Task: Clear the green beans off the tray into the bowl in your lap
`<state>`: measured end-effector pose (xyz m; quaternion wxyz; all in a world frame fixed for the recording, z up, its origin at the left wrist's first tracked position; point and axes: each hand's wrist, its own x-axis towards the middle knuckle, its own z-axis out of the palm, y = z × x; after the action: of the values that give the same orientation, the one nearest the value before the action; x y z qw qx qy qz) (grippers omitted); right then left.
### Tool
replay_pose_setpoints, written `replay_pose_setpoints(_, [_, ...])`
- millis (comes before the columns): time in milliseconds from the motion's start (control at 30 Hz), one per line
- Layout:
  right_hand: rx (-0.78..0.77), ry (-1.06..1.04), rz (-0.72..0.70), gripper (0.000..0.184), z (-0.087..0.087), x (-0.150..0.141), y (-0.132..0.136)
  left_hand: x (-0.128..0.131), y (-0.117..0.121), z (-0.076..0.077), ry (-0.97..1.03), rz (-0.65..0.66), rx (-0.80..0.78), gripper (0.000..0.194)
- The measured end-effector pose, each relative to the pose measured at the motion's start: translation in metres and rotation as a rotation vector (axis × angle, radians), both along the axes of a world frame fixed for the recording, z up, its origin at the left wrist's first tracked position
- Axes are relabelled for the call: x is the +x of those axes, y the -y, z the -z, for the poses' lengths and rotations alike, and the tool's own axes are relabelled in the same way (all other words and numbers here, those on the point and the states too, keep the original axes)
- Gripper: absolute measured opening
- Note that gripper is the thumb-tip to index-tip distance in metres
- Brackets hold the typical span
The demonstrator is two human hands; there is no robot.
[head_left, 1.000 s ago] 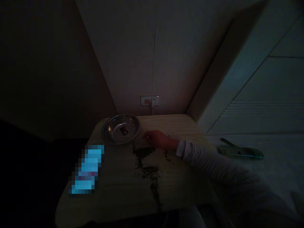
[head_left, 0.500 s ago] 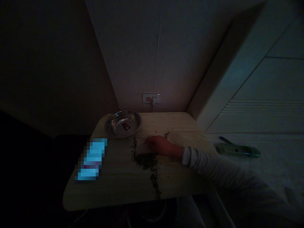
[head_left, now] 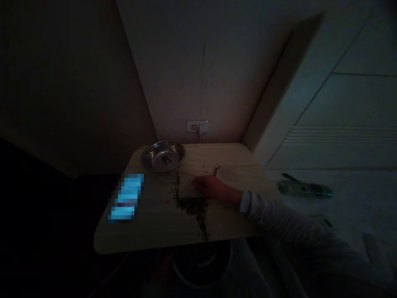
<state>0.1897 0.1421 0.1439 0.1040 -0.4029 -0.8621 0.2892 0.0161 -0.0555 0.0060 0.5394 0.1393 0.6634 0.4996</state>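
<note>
My right hand [head_left: 214, 188], in a grey sleeve, is closed on a pale, thin, see-through piece [head_left: 188, 189] whose kind the dim light does not show. Its lower edge touches a heap of small dark grains [head_left: 192, 205] on the wooden tabletop [head_left: 142, 231]. From the heap a trail of grains runs to the front edge. Below that edge, a round dark bowl [head_left: 203, 277] shows in part. A faint reddish shape left of this bowl could be my left hand, but darkness hides its fingers.
A shiny steel bowl [head_left: 163, 156] with a label stands at the back left. A lit phone [head_left: 127, 196], blurred out, lies on the left. A wall socket [head_left: 197, 126] holds a plug behind the table. A greenish long object [head_left: 305, 188] lies to the right.
The view has shifted slightly, and more of the dark bowl under the front edge shows. My right hand keeps its hold on the pale piece at the grains, with little movement.
</note>
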Motion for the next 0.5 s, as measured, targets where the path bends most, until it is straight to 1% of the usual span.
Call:
replay_pose_setpoints(167, [0.045, 0.006, 0.028, 0.027, 0.001, 0.001, 0.006, -0.004, -0.016, 0.006, 0.010, 0.031, 0.079, 0.032])
replay_pose_setpoints(233, [0.065, 0.007, 0.024, 0.028, 0.001, 0.002, 0.007, -0.007, -0.021, 0.009, 0.011, 0.039, 0.103, 0.023])
replay_pose_setpoints(300, [0.094, -0.001, 0.026, 0.029, 0.001, 0.003, 0.009, -0.008, -0.025, 0.010, 0.011, 0.040, 0.127, 0.019])
replay_pose_setpoints(400, [0.132, 0.004, 0.054, 0.029, 0.000, 0.005, 0.012, -0.007, -0.029, 0.005, 0.017, 0.048, 0.162, 0.016])
replay_pose_setpoints(500, [0.180, 0.042, 0.073, 0.029, -0.004, 0.007, 0.020, -0.002, -0.033, -0.006, 0.062, 0.046, 0.180, 0.014])
